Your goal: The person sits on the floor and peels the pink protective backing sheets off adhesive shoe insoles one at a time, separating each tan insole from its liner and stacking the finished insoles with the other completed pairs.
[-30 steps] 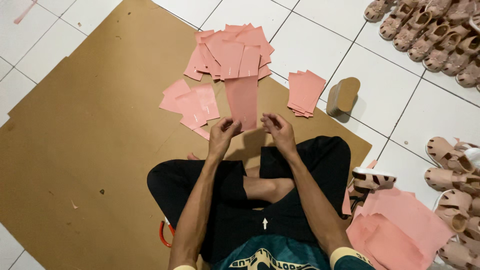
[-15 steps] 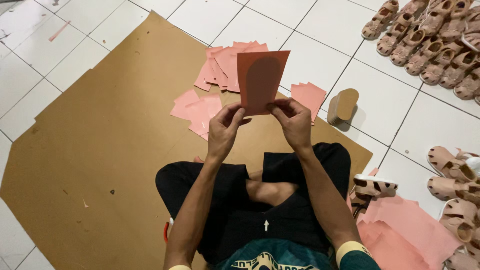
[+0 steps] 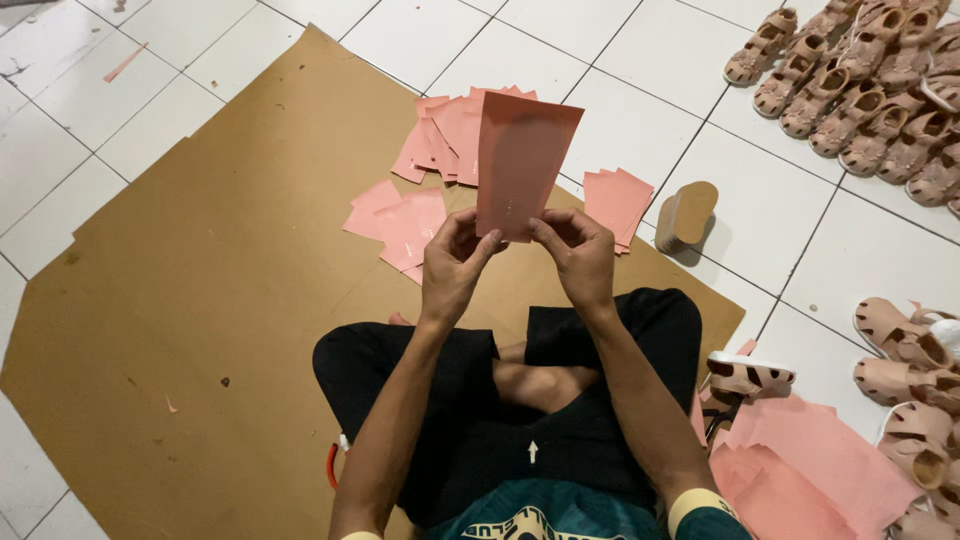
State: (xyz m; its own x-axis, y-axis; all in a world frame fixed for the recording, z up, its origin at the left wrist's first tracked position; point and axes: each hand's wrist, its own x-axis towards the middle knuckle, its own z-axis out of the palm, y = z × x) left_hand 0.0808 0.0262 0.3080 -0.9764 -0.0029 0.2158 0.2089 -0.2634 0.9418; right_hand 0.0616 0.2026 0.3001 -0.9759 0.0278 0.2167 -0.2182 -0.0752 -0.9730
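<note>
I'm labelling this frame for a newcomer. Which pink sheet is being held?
Start at the brown cardboard on the tiled floor. Above its far edge, the left hand and right hand pinch one pink sheet. Unlike the flat pink stacks, it stands upright.

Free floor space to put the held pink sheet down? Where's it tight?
Widest bare patch: brown cardboard mat, left of the left hand. Bare tile lies between the sheet stack and upper sandals. Crowded: scattered sheets ahead, sandals right.

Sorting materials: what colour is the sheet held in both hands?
Salmon pink, seen in the head view: sheet.
</note>
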